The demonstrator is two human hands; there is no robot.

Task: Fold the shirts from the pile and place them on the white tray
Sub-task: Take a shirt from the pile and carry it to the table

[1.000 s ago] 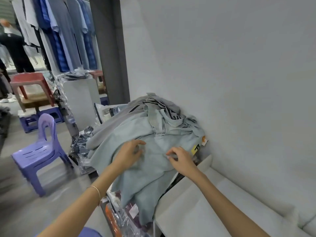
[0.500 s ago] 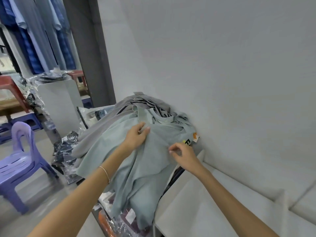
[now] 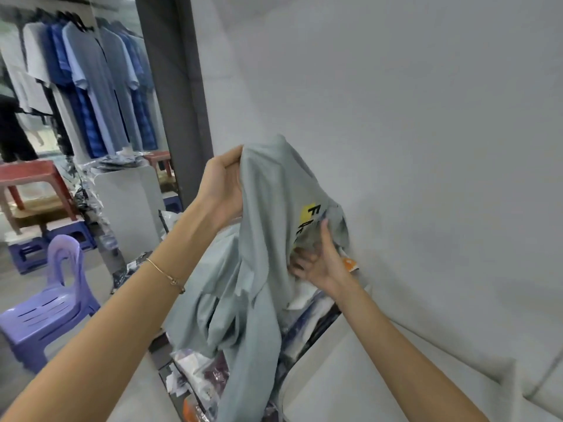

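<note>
**Shirt lifted clear of the heap**

Lifted since half a second ago, both hands now hold the grey-green shirt (image 3: 268,239) up in front of the pale wall, where before it lay flat on the pile (image 3: 226,237). The left hand (image 3: 224,184) is highest, its fingers curled tight round a bunched edge at the top of the soft, matte knit. The right hand (image 3: 320,263) sits lower, thumb up and fingers pinching the cloth just under a yellow patch (image 3: 307,212) printed with blocky black letters. From those two grips the fabric falls in long, limp folds, hiding most of the pile. An orange tag (image 3: 348,264) shows beside the right wrist.

A thin gold bracelet (image 3: 166,274) circles the left forearm. The white tray (image 3: 380,376), smooth with a low rim, lies at lower right against the wall, with the shirt hanging just left of it. Crinkled plastic-wrapped packets (image 3: 198,373) sit under the hanging hem. Further left stand a moulded purple plastic chair (image 3: 51,300) and a rail of hanging blue and grey shirts (image 3: 91,86).
</note>
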